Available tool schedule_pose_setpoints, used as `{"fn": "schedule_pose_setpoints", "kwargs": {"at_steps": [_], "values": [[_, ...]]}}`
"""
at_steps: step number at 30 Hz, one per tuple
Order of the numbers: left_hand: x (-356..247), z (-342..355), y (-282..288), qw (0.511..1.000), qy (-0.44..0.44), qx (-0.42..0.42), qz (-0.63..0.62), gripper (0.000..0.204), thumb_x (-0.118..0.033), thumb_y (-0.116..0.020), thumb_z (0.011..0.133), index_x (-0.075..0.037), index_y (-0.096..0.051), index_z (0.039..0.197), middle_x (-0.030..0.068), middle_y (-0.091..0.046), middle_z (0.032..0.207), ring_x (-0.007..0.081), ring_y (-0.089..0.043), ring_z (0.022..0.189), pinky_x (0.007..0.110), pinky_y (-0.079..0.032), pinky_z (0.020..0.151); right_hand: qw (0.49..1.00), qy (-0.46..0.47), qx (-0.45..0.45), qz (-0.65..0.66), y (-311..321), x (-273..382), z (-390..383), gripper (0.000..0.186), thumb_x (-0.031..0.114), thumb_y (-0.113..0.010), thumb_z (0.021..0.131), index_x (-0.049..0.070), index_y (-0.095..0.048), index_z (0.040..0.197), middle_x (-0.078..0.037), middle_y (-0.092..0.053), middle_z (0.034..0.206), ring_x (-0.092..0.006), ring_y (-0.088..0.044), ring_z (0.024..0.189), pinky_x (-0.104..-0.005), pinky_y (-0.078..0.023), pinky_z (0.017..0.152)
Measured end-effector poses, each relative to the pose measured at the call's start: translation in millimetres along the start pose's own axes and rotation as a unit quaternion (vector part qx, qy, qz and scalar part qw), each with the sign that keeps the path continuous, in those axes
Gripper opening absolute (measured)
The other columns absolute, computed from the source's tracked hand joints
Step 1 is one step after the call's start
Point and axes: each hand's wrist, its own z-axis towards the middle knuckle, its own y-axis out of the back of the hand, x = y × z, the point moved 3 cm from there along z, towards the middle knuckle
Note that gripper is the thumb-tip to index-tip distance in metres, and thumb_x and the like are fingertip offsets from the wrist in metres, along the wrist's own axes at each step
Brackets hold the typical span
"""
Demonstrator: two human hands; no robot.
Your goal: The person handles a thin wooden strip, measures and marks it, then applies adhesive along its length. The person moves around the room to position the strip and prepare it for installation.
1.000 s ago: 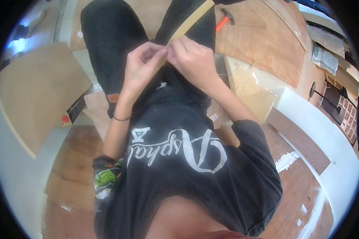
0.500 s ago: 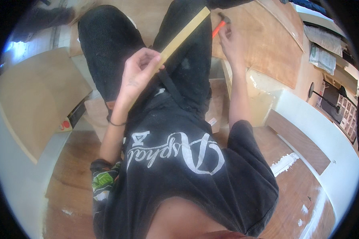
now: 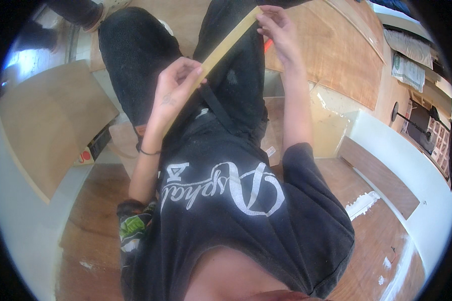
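A thin, pale, flat strip (image 3: 230,43), apparently wood, slants up over my lap from lower left to upper right. My left hand (image 3: 176,83) is closed on it partway along, thumb on top. At its far end my right hand (image 3: 281,34) pinches the tip between thumb and fingers. Just beneath that hand, part of an orange handle (image 3: 268,45) shows on the plywood; the rest of this hammer is hidden behind the hand.
I sit with knees apart before a large plywood panel (image 3: 331,55). A curved-edged board (image 3: 50,125) stands at left, a white wall (image 3: 402,150) at right. Another person's leg (image 3: 78,11) is at the upper left. Wrapped packages (image 3: 408,72) lie at the far right.
My right hand has moved from the hammer to the strip's far end and gripped it. My left hand keeps its hold on the strip. Another person's leg has shifted into view.
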Motion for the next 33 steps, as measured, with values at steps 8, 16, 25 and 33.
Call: {"fn": "schedule_pose_setpoints", "kwargs": {"at_steps": [8, 16, 25, 33], "values": [[-1, 13, -6, 0.998, -0.032, 0.050, 0.031, 0.022, -0.019, -0.061, 0.098, 0.001, -0.061, 0.106, 0.0102, -0.069, 0.093, 0.0146, -0.069, 0.082, 0.026, -0.056, 0.072, 0.996, -0.014, -0.083, 0.009, 21, -27, 13, 0.024, 0.018, -0.067, 0.093, 0.007, -0.062, 0.113, -0.002, -0.064, 0.096, -0.0109, -0.063, 0.082, -0.0251, -0.054, 0.066], [-17, -52, 34, 0.943, 0.152, 0.278, 0.100, 0.043, -0.043, -0.042, 0.105, -0.004, -0.057, 0.092, -0.0023, -0.053, 0.064, 0.0062, -0.054, 0.054, 0.020, -0.047, 0.052, 0.938, 0.071, -0.327, 0.087, 145, 9, 22, 0.021, 0.002, -0.064, 0.088, -0.001, -0.060, 0.109, -0.013, -0.063, 0.102, -0.0234, -0.061, 0.095, -0.0375, -0.051, 0.085], [-25, -112, 116, 0.975, 0.142, 0.086, 0.146, 0.021, -0.020, -0.061, 0.097, 0.000, -0.066, 0.097, 0.0000, -0.063, 0.079, 0.0060, -0.057, 0.072, 0.021, -0.048, 0.067, 0.954, 0.072, -0.284, 0.068, 181, -8, 38, 0.023, 0.004, -0.059, 0.092, -0.006, -0.060, 0.113, -0.014, -0.062, 0.104, -0.0235, -0.060, 0.094, -0.0355, -0.051, 0.086], [-3, -136, 159, 0.964, 0.066, -0.064, 0.250, 0.023, -0.019, -0.066, 0.093, 0.003, -0.067, 0.100, 0.0038, -0.066, 0.086, 0.0107, -0.059, 0.083, 0.026, -0.048, 0.080, 0.962, 0.041, -0.251, 0.099, 161, -43, 57, 0.026, 0.002, -0.057, 0.093, -0.009, -0.056, 0.116, -0.015, -0.061, 0.105, -0.0252, -0.060, 0.093, -0.0374, -0.052, 0.087]]}}
